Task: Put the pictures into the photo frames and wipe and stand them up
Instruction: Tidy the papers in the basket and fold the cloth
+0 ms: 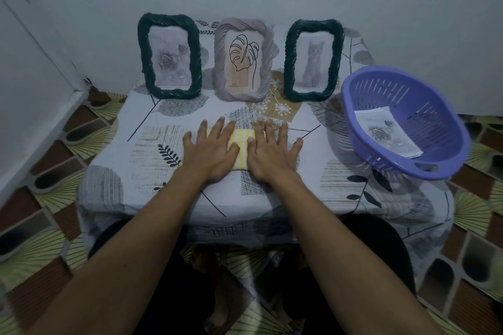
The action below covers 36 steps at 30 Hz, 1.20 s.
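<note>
Three photo frames stand upright in a row at the back of the table. The left dark green frame (170, 56) holds a rose picture. A cat picture fills the right dark green frame (313, 60). Between them, the pale mauve frame (243, 58) shows a leaf drawing. A folded yellow-and-white striped cloth (242, 148) lies flat in the middle of the table. My left hand (209, 148) and my right hand (273, 152) press flat on it with fingers spread, one on each side.
A purple plastic basket (408, 119) sits tilted at the table's right edge, with loose pictures (386, 133) inside. The low table (130, 160) wears a patterned cloth. A wall stands close behind the frames, and tiled floor surrounds the table.
</note>
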Motion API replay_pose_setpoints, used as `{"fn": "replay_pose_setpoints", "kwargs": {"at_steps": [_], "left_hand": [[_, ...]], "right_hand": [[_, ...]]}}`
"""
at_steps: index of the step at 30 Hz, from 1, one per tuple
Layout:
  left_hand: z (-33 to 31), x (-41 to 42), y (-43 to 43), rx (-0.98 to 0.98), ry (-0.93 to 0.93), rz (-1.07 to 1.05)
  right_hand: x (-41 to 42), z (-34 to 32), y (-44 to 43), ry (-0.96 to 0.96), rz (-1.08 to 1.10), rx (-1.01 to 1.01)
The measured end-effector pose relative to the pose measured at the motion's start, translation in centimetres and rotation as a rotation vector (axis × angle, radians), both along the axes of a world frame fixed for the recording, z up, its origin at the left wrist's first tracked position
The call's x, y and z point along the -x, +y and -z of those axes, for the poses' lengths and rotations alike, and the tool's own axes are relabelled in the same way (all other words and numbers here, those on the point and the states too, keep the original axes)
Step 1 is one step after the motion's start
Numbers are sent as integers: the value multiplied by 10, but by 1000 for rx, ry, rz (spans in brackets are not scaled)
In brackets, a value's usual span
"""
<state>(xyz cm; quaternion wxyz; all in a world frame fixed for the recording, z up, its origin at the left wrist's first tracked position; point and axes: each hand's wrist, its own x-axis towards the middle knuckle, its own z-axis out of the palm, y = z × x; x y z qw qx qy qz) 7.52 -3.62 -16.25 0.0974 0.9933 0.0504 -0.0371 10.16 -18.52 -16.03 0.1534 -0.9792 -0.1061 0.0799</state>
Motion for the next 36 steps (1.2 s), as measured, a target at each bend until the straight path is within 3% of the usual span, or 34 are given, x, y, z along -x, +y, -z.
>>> {"fn": "replay_pose_setpoints", "kwargs": {"at_steps": [10, 21, 26, 32, 36], "left_hand": [[1, 23, -15, 62, 28, -146], [-16, 35, -23, -173, 94, -150], [-5, 39, -13, -56, 13, 32], [-12, 43, -2, -6, 81, 39], [-34, 38, 10, 368, -79, -97]], "right_hand": [[-14, -2, -2, -41, 190, -37], [-16, -10, -6, -101, 121, -113], [-19, -12, -7, -25, 100, -167], [-23, -19, 1, 75, 71, -541], [-21, -32, 8, 79, -7, -701]]}}
